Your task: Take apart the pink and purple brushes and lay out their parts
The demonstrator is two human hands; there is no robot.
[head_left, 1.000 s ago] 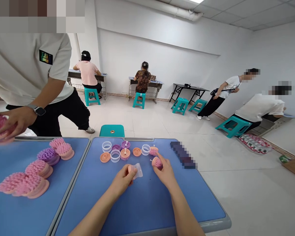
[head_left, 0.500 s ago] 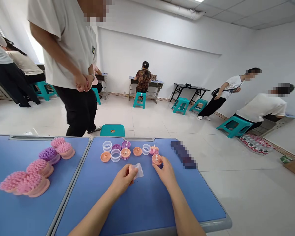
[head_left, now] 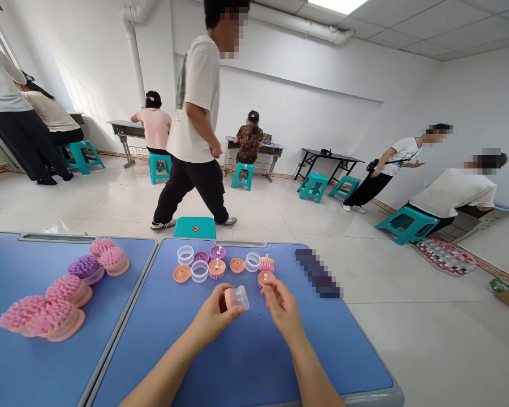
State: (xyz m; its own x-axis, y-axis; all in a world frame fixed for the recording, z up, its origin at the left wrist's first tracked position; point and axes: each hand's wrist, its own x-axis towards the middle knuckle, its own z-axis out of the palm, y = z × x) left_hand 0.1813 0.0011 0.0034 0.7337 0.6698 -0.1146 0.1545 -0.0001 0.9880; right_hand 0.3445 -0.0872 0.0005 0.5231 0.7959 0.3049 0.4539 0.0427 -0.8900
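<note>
Low in the middle of the frame, above the blue desk [head_left: 246, 362], my left hand [head_left: 214, 317] is closed around a clear plastic sleeve [head_left: 238, 298], with an orange piece [head_left: 226, 301] held against its near end. I can't tell how far that piece sits inside. My right hand [head_left: 282, 310] is just beside it, fingers bunched right below an orange disc with a white post [head_left: 266, 278]. I can't tell whether they touch the disc or hold anything.

Farther up the desk lie three more clear sleeves [head_left: 199, 271], with only blue showing through them. Among them are two plain orange discs [head_left: 237, 265], a purple disc [head_left: 201, 257] and pink-bristled brush heads [head_left: 216, 269]. A blurred dark strip [head_left: 318, 273] lies at the desk's right edge.

At the left of the frame, on a second blue desk [head_left: 8, 294], stand pink brushes [head_left: 112, 260] and one purple brush [head_left: 83, 267].
</note>
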